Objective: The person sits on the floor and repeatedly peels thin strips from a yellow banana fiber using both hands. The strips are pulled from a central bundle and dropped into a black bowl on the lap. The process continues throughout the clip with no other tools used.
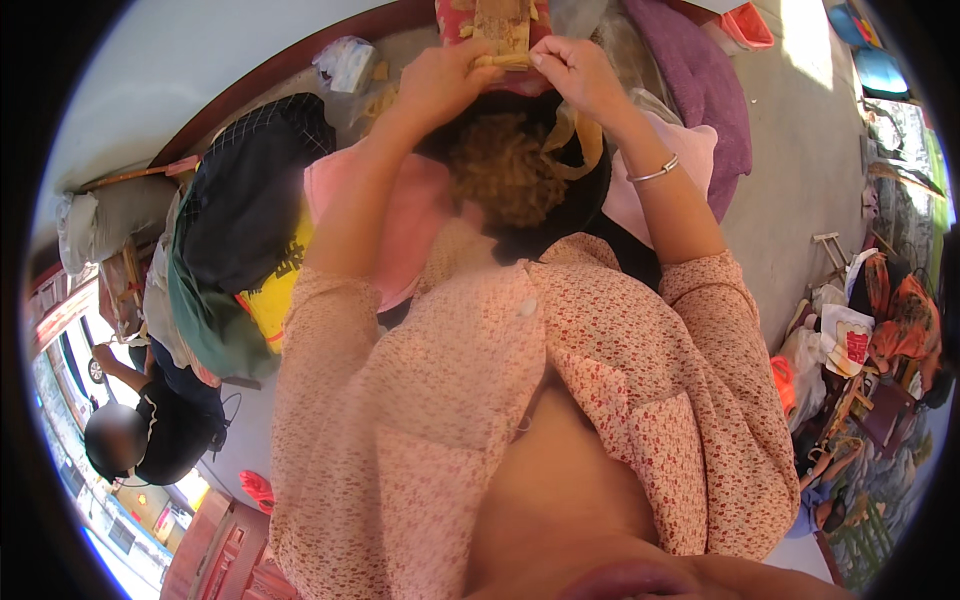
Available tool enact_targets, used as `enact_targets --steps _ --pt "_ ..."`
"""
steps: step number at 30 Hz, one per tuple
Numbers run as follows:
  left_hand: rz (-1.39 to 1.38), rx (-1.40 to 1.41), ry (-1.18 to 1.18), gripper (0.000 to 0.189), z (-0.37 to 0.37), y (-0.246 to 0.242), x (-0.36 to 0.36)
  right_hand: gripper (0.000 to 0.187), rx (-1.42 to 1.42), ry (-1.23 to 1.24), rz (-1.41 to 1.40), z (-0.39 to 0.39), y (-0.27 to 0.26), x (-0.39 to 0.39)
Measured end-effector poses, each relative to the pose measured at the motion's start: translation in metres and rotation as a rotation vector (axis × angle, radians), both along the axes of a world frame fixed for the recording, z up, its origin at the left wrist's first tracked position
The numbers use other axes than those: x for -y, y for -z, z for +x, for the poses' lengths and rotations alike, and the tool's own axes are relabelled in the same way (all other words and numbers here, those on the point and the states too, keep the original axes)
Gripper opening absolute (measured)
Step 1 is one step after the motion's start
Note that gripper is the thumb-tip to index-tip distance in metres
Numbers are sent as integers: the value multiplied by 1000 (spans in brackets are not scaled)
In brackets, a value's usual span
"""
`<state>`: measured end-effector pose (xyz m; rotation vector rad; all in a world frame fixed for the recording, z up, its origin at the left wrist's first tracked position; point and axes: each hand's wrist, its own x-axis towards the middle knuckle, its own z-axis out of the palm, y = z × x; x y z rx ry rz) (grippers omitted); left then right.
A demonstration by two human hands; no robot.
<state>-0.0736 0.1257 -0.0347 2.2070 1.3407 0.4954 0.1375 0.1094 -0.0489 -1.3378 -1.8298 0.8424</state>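
Observation:
At the top of the view, a wooden board (501, 22) lies on a red patterned surface (454, 26). My left hand (444, 84) grips a slim tan roll (504, 60) across the board's near end. At the roll's right end, my right hand (576, 73) has thumb and forefinger pinched together; whether they hold the tip is too small to tell. Below my hands, a dark container or cloth (592, 199) surrounds a heap of brown curled pieces (510, 169). A yellowish strip (589, 154) loops over its right side, below my right wrist.
Pink cloths (405, 217) flank the heap. Dark clothing (247, 202) and a yellow bag (281, 289) are piled left; purple cloth (694, 90) hangs right. A red bin (746, 28) stands beyond. Another person (169, 431) is at far left; cluttered bags (810, 367) sit right.

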Motion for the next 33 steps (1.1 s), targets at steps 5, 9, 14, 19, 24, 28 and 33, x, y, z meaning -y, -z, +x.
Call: enact_targets --steps 5,9,14,19,24,28,33 --pt "98 59 -53 29 -2 21 -56 22 166 198 171 -16 16 -54" --pt "-12 37 -49 32 -4 35 -62 24 386 132 6 -15 24 -60" --pt "-203 63 -165 36 -13 25 -32 31 464 284 -68 15 27 -52" --pt "-146 297 -84 30 -5 6 33 37 -578 -20 -591 -1 -13 26" --pt "-165 345 49 26 4 -20 81 29 -787 -255 -818 -9 -21 80" --pt "-243 436 79 29 2 -27 107 24 -1018 -324 -955 -7 -26 108" --pt "-180 390 150 30 -5 -18 122 23 -864 -226 -851 -19 -25 128"
